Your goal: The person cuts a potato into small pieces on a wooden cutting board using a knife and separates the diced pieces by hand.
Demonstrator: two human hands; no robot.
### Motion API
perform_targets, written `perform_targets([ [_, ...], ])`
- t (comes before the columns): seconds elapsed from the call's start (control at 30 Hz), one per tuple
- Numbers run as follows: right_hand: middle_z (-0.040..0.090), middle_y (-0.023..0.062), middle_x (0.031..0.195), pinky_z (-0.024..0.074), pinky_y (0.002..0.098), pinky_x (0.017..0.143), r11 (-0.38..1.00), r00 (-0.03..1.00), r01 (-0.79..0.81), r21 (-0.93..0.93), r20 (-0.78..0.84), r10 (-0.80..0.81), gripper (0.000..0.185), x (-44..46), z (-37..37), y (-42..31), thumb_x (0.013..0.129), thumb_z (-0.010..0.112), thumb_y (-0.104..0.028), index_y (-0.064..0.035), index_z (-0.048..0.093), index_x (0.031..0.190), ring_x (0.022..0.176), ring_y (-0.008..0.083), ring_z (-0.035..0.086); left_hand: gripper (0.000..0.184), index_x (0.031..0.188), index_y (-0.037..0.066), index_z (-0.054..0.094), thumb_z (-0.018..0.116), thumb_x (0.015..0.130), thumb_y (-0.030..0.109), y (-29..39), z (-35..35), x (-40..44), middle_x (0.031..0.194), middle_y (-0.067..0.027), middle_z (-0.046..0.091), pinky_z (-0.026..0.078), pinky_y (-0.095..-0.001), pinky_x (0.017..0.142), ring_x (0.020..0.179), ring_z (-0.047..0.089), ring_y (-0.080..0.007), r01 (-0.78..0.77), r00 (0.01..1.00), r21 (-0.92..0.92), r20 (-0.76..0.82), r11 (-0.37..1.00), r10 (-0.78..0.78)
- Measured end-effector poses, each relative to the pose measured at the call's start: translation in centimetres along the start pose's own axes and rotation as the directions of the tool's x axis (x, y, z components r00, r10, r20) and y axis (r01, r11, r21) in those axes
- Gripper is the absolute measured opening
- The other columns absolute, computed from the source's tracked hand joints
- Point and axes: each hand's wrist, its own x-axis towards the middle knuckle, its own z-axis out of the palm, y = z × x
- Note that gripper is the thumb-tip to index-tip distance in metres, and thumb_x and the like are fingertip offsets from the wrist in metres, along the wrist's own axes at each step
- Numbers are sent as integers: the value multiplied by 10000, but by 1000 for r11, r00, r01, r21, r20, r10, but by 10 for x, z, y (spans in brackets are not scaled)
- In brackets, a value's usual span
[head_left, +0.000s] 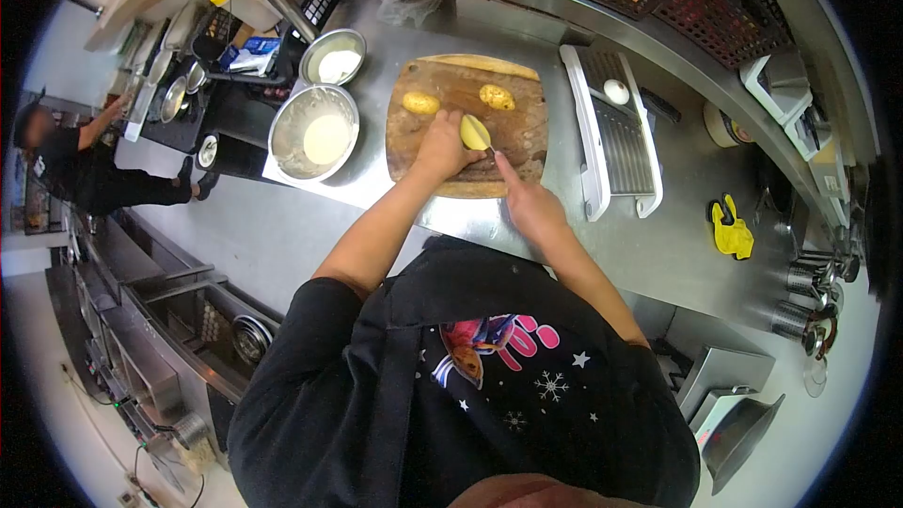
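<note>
On a wooden cutting board (406,152), my left hand (440,148) grips a potato (473,133) whose pale yellow cut face shows. My right hand (534,207) is closed around a knife (490,148), its index finger stretched forward along it. The knife's tip end meets the potato near my left thumb; most of the handle is hidden in my palm. Two more potatoes, one on the left (420,103) and one on the right (497,97), lie farther up the board.
Left of the board stand a large metal bowl (285,127) of pale batter and a smaller bowl (314,54) of white contents. A white-framed mandoline slicer (592,169) lies to the right, with yellow-and-black gloves (731,230) beyond. Another person (89,165) is at far left.
</note>
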Motion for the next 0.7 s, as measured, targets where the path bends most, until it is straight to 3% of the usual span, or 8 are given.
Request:
perform_targets([
  [0.3,617,232,779,473,495,653,1000,1000,-3,1,25,3,575,-1,-5,-2,868,418,-157,-241,225,1402,704,392,607,716,1160,-21,460,794,604,282,3,-4,0,1115,-216,475,434,-388,895,1047,507,-360,45,998,1,47,999,-45],
  [0.7,615,241,789,463,493,660,999,1000,23,49,1,-24,555,1,0,1,876,394,-137,-221,230,1400,712,395,601,734,1140,-28,463,822,571,264,-1,2,-1,1064,-208,491,452,-376,854,990,519,-353,4,1000,-15,-12,1000,-4],
])
